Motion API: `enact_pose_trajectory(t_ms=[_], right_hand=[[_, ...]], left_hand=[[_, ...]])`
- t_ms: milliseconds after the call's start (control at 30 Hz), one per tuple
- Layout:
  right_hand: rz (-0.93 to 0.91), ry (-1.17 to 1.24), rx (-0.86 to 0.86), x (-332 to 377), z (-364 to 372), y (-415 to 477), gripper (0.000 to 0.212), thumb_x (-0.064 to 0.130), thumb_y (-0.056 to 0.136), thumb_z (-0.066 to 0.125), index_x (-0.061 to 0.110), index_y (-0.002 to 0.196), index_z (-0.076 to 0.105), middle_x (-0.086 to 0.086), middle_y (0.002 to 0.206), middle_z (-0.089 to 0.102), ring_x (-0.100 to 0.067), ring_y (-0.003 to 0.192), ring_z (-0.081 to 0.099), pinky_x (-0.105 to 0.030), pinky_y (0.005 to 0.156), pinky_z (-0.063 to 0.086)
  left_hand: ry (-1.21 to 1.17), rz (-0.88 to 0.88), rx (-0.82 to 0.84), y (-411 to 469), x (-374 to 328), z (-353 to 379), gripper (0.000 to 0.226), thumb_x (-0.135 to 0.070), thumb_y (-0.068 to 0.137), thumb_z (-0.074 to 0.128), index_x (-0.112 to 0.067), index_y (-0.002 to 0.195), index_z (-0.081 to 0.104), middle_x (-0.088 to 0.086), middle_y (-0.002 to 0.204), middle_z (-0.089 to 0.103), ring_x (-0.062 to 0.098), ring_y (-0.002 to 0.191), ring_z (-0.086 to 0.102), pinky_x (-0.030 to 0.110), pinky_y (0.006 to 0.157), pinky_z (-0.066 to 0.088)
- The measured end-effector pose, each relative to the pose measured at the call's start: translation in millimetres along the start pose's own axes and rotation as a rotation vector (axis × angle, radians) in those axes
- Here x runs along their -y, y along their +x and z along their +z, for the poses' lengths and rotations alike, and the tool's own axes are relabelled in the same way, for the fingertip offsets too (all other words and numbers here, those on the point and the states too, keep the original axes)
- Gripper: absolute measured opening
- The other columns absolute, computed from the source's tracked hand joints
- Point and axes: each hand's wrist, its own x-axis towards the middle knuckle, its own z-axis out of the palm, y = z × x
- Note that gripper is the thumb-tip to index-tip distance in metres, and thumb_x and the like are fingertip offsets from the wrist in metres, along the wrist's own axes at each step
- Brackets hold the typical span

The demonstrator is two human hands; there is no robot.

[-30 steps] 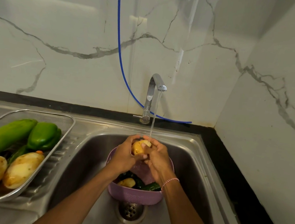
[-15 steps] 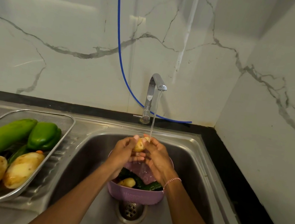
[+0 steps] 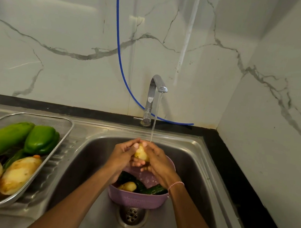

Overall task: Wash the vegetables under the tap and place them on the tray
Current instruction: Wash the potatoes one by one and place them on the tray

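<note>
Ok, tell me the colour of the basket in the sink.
The basket is pale purple; the head view shows it.

A shiny steel sink top [image 3: 95, 132] sits in a black counter [image 3: 232, 179]. On the left is its bumpy draining part [image 3: 55, 168], and a wire mesh tray [image 3: 42, 119] rests on it. In the middle is the deep sink bowl [image 3: 195, 175]. A purple basket [image 3: 136, 199] with little holes stands on the bottom of the bowl, just behind the round drain [image 3: 131, 215]. The tap [image 3: 151, 99] stands at the back edge. The end of a blue hose [image 3: 173, 121] lies on the black counter behind the tap.
</note>
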Motion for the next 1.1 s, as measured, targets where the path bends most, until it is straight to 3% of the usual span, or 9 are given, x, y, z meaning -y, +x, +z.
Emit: enact_pose_trajectory(t_ms=[133,267,367,533,633,700,767,900,1100], right_hand=[[0.115,0.234,-0.125,6.9,5.3,2.6,0.039,0.041,0.112,0.04,0.017,0.134,0.062,-0.016,0.093,0.071,-0.016,0.063,0.064,-0.026,0.05,0.05],[0.154,0.26,-0.189,6.3,5.1,3.9,0.043,0.049,0.109,0.044,0.015,0.131,0.06,-0.016,0.101,0.074,-0.022,0.072,0.069,-0.03,0.056,0.054],[0.13,0.221,-0.109,3.7,7.4,3.3,0.04,0.04,0.11,0.047,0.017,0.143,0.055,-0.023,0.124,0.071,-0.035,0.106,0.073,-0.04,0.077,0.062],[0.106,0.296,-0.044,8.0,21.8,-4.3,0.034,0.021,0.111,0.047,0.022,0.145,0.045,-0.021,0.12,0.065,-0.021,0.083,0.072,-0.027,0.056,0.059],[0.081,0.179,-0.214,1.9,30.2,7.2,0.034,0.036,0.109,0.052,0.015,0.136,0.05,-0.008,0.103,0.067,-0.014,0.082,0.069,-0.037,0.065,0.064],[0.098,0.158,-0.354,-1.1,31.9,11.5,0.046,0.054,0.105,0.05,0.016,0.132,0.055,-0.004,0.093,0.068,-0.011,0.073,0.066,-0.038,0.06,0.063],[0.112,0.101,-0.409,-2.5,24.3,12.5,0.045,0.063,0.104,0.043,0.028,0.128,0.057,-0.009,0.099,0.072,-0.017,0.079,0.069,-0.028,0.054,0.057],[0.081,0.169,-0.209,1.1,12.4,6.8,0.033,0.045,0.109,0.048,0.03,0.138,0.052,-0.014,0.123,0.07,-0.03,0.109,0.073,-0.043,0.085,0.064],[0.038,0.127,-0.183,6.9,26.4,2.1,0.032,0.036,0.107,0.056,0.027,0.137,0.05,-0.01,0.12,0.067,-0.02,0.1,0.072,-0.025,0.064,0.061]], left_hand=[[0.174,0.05,0.073,-2.9,-4.3,0.8,0.042,-0.016,0.108,0.047,-0.038,0.144,0.052,0.004,0.081,0.074,0.008,0.068,0.063,0.019,0.059,0.051],[0.254,0.119,0.111,-3.5,-0.1,10.0,0.049,-0.018,0.105,0.055,-0.039,0.149,0.047,-0.006,0.131,0.068,0.004,0.114,0.065,0.017,0.086,0.055],[0.211,0.149,0.007,-5.3,0.9,14.2,0.033,-0.028,0.106,0.052,-0.031,0.137,0.06,-0.002,0.118,0.074,0.006,0.101,0.073,0.019,0.078,0.059],[0.176,0.112,-0.1,-1.6,1.9,11.3,0.027,-0.028,0.108,0.047,-0.025,0.127,0.066,0.002,0.109,0.077,0.016,0.102,0.074,0.038,0.093,0.06],[0.235,0.159,-0.041,-7.1,-0.5,12.9,0.026,-0.026,0.106,0.05,-0.037,0.127,0.062,-0.012,0.11,0.074,-0.001,0.101,0.07,0.02,0.086,0.058],[0.294,0.165,0.018,-7.1,1.4,16.1,0.033,-0.024,0.105,0.053,-0.038,0.135,0.058,-0.015,0.119,0.07,0.001,0.112,0.065,0.026,0.096,0.056],[0.328,0.167,0.066,-7.1,3.6,19.5,0.038,-0.022,0.104,0.055,-0.039,0.138,0.056,-0.011,0.127,0.067,0.006,0.121,0.061,0.033,0.105,0.053],[0.222,0.137,0.012,-6.9,3.7,21.1,0.034,-0.02,0.106,0.052,-0.03,0.138,0.057,-0.003,0.124,0.07,0.012,0.115,0.067,0.033,0.097,0.058],[0.187,0.128,-0.048,-4.4,4.5,12.0,0.028,-0.021,0.107,0.051,-0.024,0.13,0.067,-0.002,0.113,0.077,0.014,0.108,0.073,0.037,0.095,0.06]])
